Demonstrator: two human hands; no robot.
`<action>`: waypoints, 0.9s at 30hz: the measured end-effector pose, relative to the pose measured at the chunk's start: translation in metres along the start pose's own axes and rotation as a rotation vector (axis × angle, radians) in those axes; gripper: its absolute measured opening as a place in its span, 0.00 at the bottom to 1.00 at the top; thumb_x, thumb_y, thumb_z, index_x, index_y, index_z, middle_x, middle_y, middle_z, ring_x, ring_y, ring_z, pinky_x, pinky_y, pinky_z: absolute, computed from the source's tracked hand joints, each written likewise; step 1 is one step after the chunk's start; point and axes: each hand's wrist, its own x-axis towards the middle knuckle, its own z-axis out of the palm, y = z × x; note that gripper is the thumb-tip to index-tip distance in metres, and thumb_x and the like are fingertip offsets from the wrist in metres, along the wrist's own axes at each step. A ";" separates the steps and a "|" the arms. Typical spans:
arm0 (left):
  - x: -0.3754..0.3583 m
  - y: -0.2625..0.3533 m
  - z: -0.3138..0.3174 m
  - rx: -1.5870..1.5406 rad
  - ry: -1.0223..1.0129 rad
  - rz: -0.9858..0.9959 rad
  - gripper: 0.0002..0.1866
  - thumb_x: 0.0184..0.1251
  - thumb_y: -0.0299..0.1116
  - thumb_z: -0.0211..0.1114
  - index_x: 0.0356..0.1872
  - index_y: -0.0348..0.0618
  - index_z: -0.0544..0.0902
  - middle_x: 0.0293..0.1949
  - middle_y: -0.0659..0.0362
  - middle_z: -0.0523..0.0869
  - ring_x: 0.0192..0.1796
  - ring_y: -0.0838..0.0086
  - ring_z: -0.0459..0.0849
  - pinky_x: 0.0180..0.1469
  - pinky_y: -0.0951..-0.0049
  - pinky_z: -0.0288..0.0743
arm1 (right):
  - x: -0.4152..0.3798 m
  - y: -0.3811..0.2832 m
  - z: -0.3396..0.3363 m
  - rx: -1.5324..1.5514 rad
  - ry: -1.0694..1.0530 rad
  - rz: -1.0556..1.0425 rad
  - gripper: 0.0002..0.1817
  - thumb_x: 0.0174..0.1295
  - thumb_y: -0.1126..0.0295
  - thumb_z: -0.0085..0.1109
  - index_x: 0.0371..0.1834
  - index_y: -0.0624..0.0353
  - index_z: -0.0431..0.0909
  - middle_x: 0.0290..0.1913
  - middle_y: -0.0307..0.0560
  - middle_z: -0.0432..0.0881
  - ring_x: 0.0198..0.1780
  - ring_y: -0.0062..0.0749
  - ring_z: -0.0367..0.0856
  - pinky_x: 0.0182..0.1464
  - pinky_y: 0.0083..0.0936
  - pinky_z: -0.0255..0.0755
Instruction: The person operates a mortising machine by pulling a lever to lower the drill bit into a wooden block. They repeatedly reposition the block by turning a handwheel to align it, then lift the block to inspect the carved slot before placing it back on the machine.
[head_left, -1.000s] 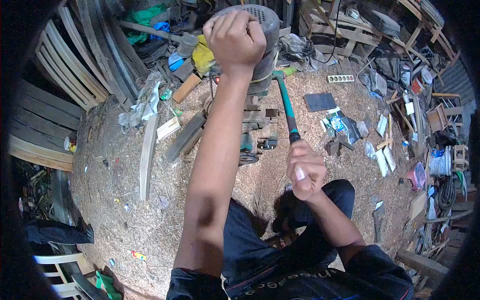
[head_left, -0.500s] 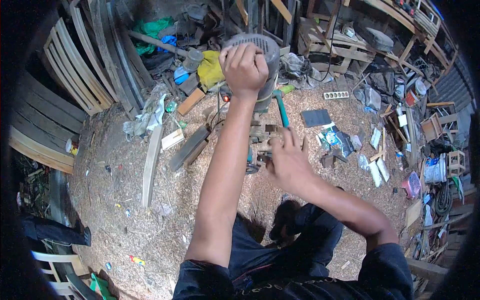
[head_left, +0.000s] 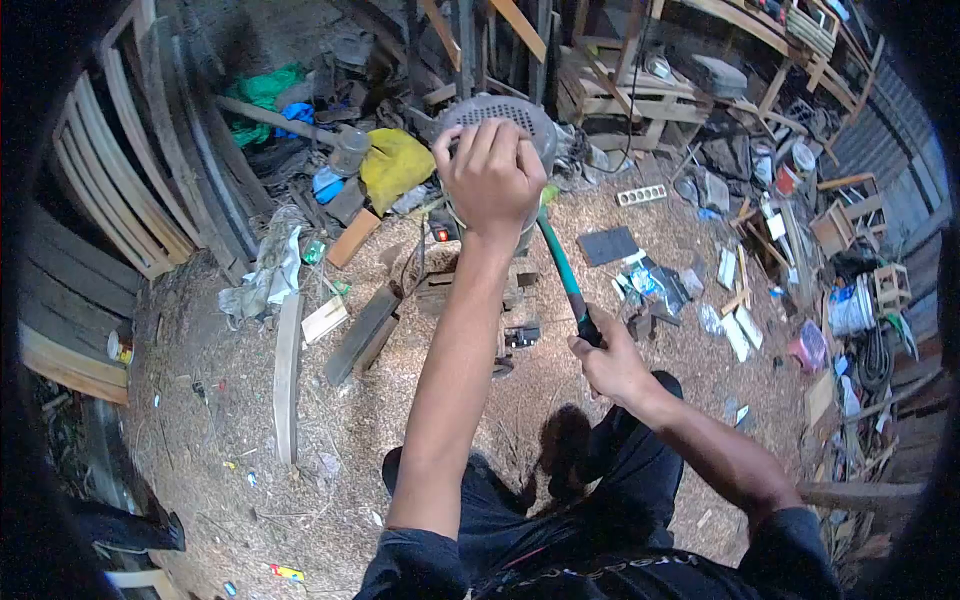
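While the left hand (head_left: 490,175) grips the grey motor (head_left: 500,115) top, the right hand (head_left: 610,362) closes around the green lever (head_left: 560,265) end; sawdust floor (head_left: 330,420) below.

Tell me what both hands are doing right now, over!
Left hand gripping top of grey motor. Right hand closed on green lever handle. Sawdust floor, wood scraps around; nothing blocking the lever.

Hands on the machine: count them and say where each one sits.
2. The left hand rests on top of the grey motor; the right hand grips the lower end of the green lever. No other hands show.
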 end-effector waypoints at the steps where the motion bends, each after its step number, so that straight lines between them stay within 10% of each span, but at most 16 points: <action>1: 0.000 0.001 0.001 -0.002 0.002 -0.011 0.06 0.55 0.27 0.57 0.23 0.47 0.81 0.30 0.61 0.86 0.37 0.66 0.84 0.56 0.63 0.67 | 0.000 0.001 0.002 0.012 0.012 0.035 0.28 0.71 0.72 0.55 0.72 0.67 0.62 0.21 0.35 0.69 0.15 0.19 0.65 0.16 0.24 0.60; 5: -0.001 -0.002 0.005 -0.015 0.042 0.012 0.07 0.55 0.26 0.58 0.21 0.47 0.82 0.27 0.62 0.86 0.35 0.65 0.83 0.55 0.65 0.67 | -0.012 -0.017 0.000 0.105 -0.009 0.226 0.29 0.69 0.73 0.54 0.73 0.70 0.62 0.24 0.38 0.73 0.22 0.21 0.71 0.24 0.24 0.65; 21: -0.011 -0.006 0.011 0.046 0.095 0.084 0.10 0.56 0.27 0.56 0.21 0.51 0.84 0.26 0.63 0.86 0.34 0.66 0.85 0.50 0.65 0.68 | -0.004 0.107 0.045 0.011 0.205 -0.204 0.33 0.70 0.74 0.56 0.77 0.70 0.56 0.37 0.39 0.74 0.34 0.19 0.68 0.36 0.20 0.69; 27: -0.020 -0.015 0.010 0.000 0.042 0.078 0.08 0.56 0.30 0.55 0.21 0.49 0.82 0.26 0.62 0.85 0.34 0.67 0.83 0.52 0.64 0.67 | 0.025 0.217 0.103 -0.143 0.269 -0.411 0.37 0.68 0.77 0.49 0.79 0.69 0.46 0.64 0.68 0.67 0.59 0.53 0.73 0.62 0.35 0.68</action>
